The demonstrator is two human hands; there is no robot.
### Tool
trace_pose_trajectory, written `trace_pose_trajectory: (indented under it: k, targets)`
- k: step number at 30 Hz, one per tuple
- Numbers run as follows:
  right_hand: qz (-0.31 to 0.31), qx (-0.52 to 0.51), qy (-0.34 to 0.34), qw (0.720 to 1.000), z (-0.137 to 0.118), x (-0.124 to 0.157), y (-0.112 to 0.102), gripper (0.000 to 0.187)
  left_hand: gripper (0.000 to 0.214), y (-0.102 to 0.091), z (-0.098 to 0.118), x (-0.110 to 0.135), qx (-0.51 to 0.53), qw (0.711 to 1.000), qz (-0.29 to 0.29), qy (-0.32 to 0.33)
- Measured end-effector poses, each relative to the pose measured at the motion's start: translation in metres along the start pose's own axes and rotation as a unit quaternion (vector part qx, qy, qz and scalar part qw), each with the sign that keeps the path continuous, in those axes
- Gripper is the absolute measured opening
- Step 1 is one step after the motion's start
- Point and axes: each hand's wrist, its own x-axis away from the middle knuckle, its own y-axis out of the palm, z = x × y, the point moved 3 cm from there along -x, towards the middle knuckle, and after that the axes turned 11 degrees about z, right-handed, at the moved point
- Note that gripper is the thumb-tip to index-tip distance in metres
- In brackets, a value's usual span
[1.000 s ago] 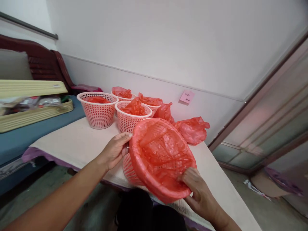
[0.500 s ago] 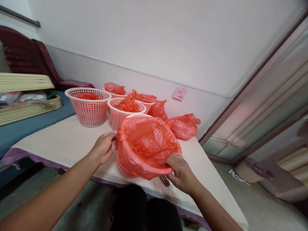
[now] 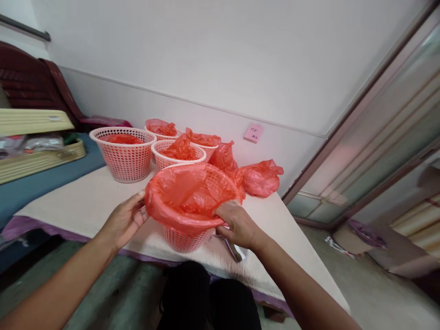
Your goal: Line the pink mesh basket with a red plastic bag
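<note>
A pinkish-white perforated plastic basket [image 3: 187, 239] stands at the near side of the covered table, lined with a red plastic bag [image 3: 178, 222] folded over its rim. My right hand [image 3: 238, 224] grips the right front of the rim, fingers inside over the bag and thumb outside. At the left side of the rim, my left hand [image 3: 127, 220] has its fingers apart, fingertips at the bag's edge. Loose red film lies bunched inside the basket. Beneath my right hand lies a dark and silvery flat object [image 3: 237, 252], partly hidden.
Behind stand several similar baskets [image 3: 127, 160] with red bags in them. Crumpled red bags [image 3: 263, 178] lie to the right, by the wall. A pink note [image 3: 253, 132] is on the wall. On the left, a yellow box [image 3: 41, 160] holds packets. The table cloth [image 3: 75, 201] is whitish.
The lined basket has shifted left and turned more upright, with both hands moving left along with it. My left fingers have loosened at the rim. More of the flat object shows.
</note>
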Motion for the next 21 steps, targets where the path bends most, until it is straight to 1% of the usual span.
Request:
trace_pose_trajectory:
  k: [1,4,5,7,11,13,17,19,21]
  targets:
    - [-0.006,0.002,-0.006,1.000,0.000,0.000,-0.001,0.006,0.020,-0.001,-0.001,0.001,-0.012,1.000,-0.013,-0.009]
    - [-0.012,-0.002,-0.030,0.999,0.001,0.004,-0.006,0.028,0.026,0.003,-0.005,0.007,-0.057,0.996,-0.065,-0.025]
    - [-0.009,-0.006,-0.034,0.999,0.001,0.007,-0.008,0.035,0.027,0.006,-0.006,0.009,-0.071,0.994,-0.075,-0.021]
    - [0.010,-0.012,-0.031,0.999,0.001,0.014,-0.015,0.045,0.029,0.009,-0.007,0.013,-0.086,0.993,-0.078,-0.012]
    - [0.070,-0.001,0.010,0.998,0.001,0.033,-0.022,0.053,0.028,0.009,-0.010,0.018,-0.072,0.996,-0.059,-0.014]
    - [0.088,0.006,0.025,0.996,0.001,0.041,-0.021,0.053,0.030,0.008,-0.011,0.020,-0.071,0.996,-0.052,-0.017]
    - [0.116,-0.005,0.030,0.993,-0.002,0.049,-0.015,0.052,0.038,0.003,-0.011,0.026,-0.091,0.995,-0.034,-0.010]
    - [0.131,-0.035,0.036,0.990,-0.006,0.050,-0.014,0.053,0.044,-0.003,-0.013,0.031,-0.098,0.995,-0.007,-0.003]
    - [0.166,-0.078,0.055,0.982,-0.012,0.052,-0.017,0.050,0.049,-0.014,-0.016,0.037,-0.109,0.993,0.036,-0.002]
